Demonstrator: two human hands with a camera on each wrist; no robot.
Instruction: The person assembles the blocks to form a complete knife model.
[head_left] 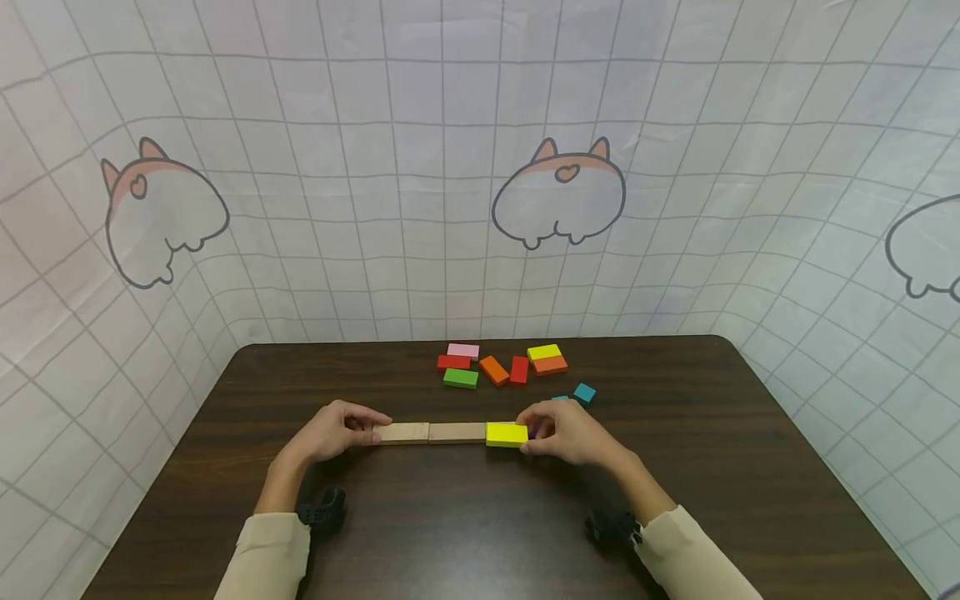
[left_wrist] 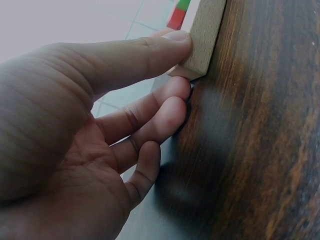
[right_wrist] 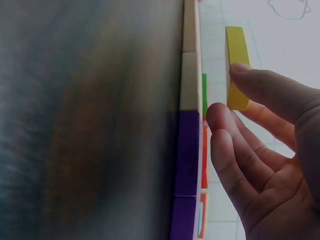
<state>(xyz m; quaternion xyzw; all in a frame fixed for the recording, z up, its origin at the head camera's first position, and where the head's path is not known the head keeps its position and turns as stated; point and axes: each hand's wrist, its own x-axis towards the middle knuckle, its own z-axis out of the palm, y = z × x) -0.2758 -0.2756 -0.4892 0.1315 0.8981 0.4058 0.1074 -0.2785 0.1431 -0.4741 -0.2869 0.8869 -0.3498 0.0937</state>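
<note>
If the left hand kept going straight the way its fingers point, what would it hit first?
The left hand points right along the row, so it would press into the plain wooden block its fingertips already touch.

Right hand point(right_wrist: 265, 150) pinches yellow block point(right_wrist: 237, 65) (above purple blocks point(right_wrist: 188, 155)).

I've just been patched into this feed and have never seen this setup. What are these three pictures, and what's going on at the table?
There is no machine, just a person working bare-handed. The wide picture comes from a camera on their head, and the two close-ups come from cameras on each wrist. A row of blocks lies on the dark table: two wooden, then two purple blocks. The left hand pinches the end wooden block. The right hand holds a yellow block just above the purple ones. Loose coloured blocks lie behind the row.
</note>
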